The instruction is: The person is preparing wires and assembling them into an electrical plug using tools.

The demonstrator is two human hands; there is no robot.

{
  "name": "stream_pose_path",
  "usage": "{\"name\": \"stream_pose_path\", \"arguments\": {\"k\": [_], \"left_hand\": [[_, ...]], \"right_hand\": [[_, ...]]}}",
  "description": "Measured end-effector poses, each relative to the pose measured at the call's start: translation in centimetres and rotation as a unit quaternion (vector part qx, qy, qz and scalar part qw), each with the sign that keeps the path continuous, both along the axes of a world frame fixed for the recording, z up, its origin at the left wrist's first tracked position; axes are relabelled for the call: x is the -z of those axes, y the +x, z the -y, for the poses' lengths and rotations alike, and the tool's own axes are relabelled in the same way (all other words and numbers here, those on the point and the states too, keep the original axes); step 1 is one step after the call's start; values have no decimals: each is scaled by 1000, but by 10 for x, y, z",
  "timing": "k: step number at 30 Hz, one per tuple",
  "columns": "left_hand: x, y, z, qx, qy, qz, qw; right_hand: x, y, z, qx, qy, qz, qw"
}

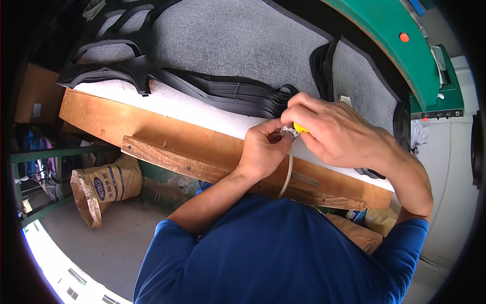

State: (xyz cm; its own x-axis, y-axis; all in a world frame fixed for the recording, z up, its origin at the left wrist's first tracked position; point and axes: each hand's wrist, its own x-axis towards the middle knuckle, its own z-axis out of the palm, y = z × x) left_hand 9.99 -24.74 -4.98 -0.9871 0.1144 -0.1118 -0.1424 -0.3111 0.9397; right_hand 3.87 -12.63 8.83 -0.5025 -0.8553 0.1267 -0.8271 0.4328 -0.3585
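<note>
Over the front edge of the work table, my two hands meet at a small clear, shiny fitting (289,133). My left hand (263,149) pinches this fitting between thumb and fingertips. From just below it a pale cable (289,175) hangs in a curve towards my body. My right hand (339,129) is closed around a yellow-handled tool (299,127), its thumb and forefinger close to the fitting. Most of the tool is hidden by the hand, so its tip does not show. Just beyond my hands lies a stack of black cut strips (228,93).
Grey textured sheet (228,40) with more black cut pieces covers the table top. A wooden board (177,163) runs along the table's front. A green machine (385,30) with an orange button arches at the right. A brown paper sack (111,185) lies on the floor at left.
</note>
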Motion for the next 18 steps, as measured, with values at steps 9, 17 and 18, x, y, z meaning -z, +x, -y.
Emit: {"name": "stream_pose_path", "arguments": {"k": [9,17,18], "left_hand": [[5,1,-4,-21,35,-9,999],[4,1,-5,-21,10,-7,1000],[3,1,-3,-23,10,-6,1000]], "right_hand": [[-2,1,-4,20,88,-45,995],[-9,5,2,75,170,-73,980],[-4,4,-1,70,74,-49,994]]}}
